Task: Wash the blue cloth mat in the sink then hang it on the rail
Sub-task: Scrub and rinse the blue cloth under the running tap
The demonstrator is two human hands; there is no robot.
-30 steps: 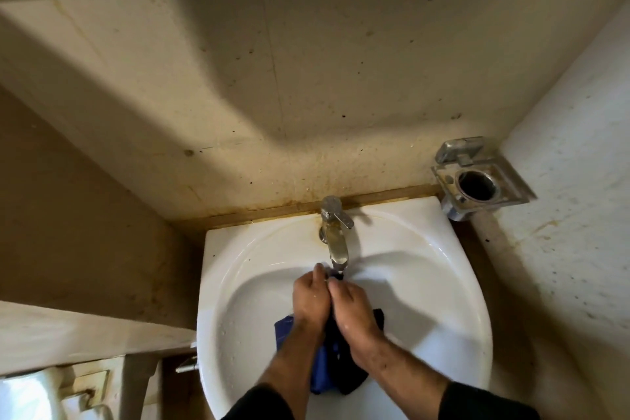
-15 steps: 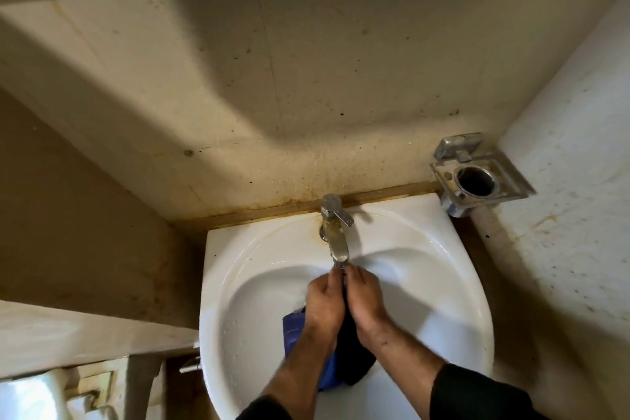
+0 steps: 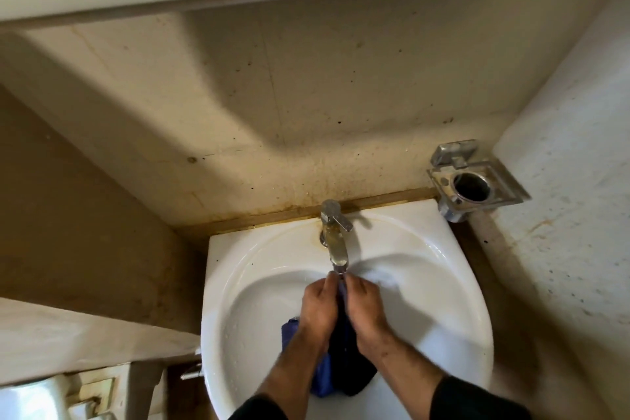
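The blue cloth mat (image 3: 335, 361) is being held bunched over the bowl of the sink (image 3: 453, 290), right under the spout of the tap (image 3: 335, 249). It is being pinched between the left hand (image 3: 318, 309) and the right hand (image 3: 366, 307), each grip being closed on the cloth with the knuckles nearly touching. Most of the mat is being left to hang dark and wet toward the near rim. Whether water is running cannot be told. Water is likely being shed by the heavy hanging end, so the floor may be wetted if the mat is lifted unwrung. The rail is not being shown, so a long dripping carry is possible
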